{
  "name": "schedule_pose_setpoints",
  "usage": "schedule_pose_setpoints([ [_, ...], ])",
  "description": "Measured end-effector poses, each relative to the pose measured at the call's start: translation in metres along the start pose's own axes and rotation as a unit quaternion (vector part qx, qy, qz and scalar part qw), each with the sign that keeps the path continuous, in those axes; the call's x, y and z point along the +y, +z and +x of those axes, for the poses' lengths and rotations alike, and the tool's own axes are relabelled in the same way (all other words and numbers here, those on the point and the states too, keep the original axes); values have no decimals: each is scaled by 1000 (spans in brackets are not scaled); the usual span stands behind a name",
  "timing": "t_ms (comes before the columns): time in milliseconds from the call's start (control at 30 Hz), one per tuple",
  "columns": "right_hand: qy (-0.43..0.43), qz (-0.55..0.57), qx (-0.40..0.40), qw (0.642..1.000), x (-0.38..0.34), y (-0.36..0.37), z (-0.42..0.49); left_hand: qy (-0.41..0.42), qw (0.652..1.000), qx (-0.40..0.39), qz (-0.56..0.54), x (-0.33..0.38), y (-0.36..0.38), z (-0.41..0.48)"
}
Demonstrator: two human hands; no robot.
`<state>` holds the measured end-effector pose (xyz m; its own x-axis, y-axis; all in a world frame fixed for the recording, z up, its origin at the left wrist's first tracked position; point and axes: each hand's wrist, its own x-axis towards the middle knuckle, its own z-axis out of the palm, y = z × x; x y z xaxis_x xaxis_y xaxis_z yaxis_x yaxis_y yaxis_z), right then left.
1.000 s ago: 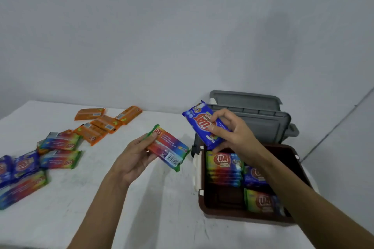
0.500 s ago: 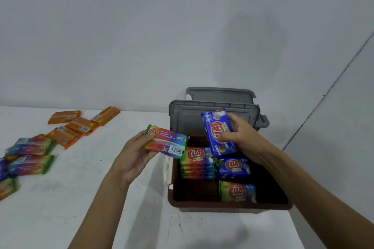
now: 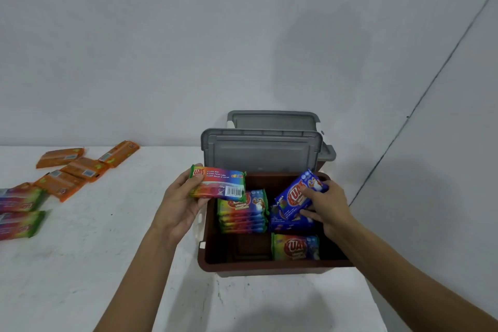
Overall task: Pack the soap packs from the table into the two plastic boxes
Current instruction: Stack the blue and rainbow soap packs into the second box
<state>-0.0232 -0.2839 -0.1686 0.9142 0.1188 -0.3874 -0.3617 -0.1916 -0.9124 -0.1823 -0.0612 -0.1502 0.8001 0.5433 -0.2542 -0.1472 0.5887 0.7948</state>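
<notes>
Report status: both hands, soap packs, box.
Left hand grips rainbow-wrapped soap pack over left rim of brown plastic box. Right hand grips blue-wrapped soap pack, tilted, above blue stack in box. Orange-wrapped packs loose on white table. Box's near-left floor bare.

Right hand (image 3: 327,206) holds blue pack (image 3: 295,197) inside brown box (image 3: 269,264); left hand (image 3: 179,203) grips rainbow pack (image 3: 218,183).

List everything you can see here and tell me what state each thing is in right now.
Brown box: open, partly filled.
Grey lid: standing upright behind the box.
Left hand: grips a rainbow pack over the box's left rim.
Right hand: holds a blue pack, tilted, above the blue stack in the box.
Rainbow stack: packed in the box.
Orange packs: loose on the table.
</notes>
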Motion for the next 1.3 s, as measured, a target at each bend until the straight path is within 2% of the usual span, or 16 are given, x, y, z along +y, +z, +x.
schedule_pose_setpoints([
  [133, 12, -5, 39, 999, 18, 3, 5, -3, 1000, 12, 12, -8, 2, 1],
  [233, 4, -20, 33, 999, 27, 10, 9, -4, 1000, 21, 14, -12, 0, 2],
  [367, -20, -139, 11, 990, 31, 7, 14, -2, 1000, 22, 22, -12, -2, 3],
  [500, -46, -327, -53, 942, 20, 4, 14, 0, 1000, 18, 21, -13, -2, 3],
  [600, -95, -441, -56, 891, 16, 7, 14, -2, 1000, 17, 24, -13, -3, 3],
  [933, -221, -565, -28, 794, 10, 12, 10, -2, 1000, 15, 28, -13, -3, 0],
  [1100, -300, -488, -25, 819, -16, 12, 2, 22, 997, 20, 72, -13, -1, -2],
  [1233, -317, -329, -144, 878, -32, 17, -16, 41, 995, 1, 93, -12, 13, -3],
  [1300, -305, -267, -209, 890, -37, 22, -23, 39, 996, -13, 83, -11, 21, -2],
])
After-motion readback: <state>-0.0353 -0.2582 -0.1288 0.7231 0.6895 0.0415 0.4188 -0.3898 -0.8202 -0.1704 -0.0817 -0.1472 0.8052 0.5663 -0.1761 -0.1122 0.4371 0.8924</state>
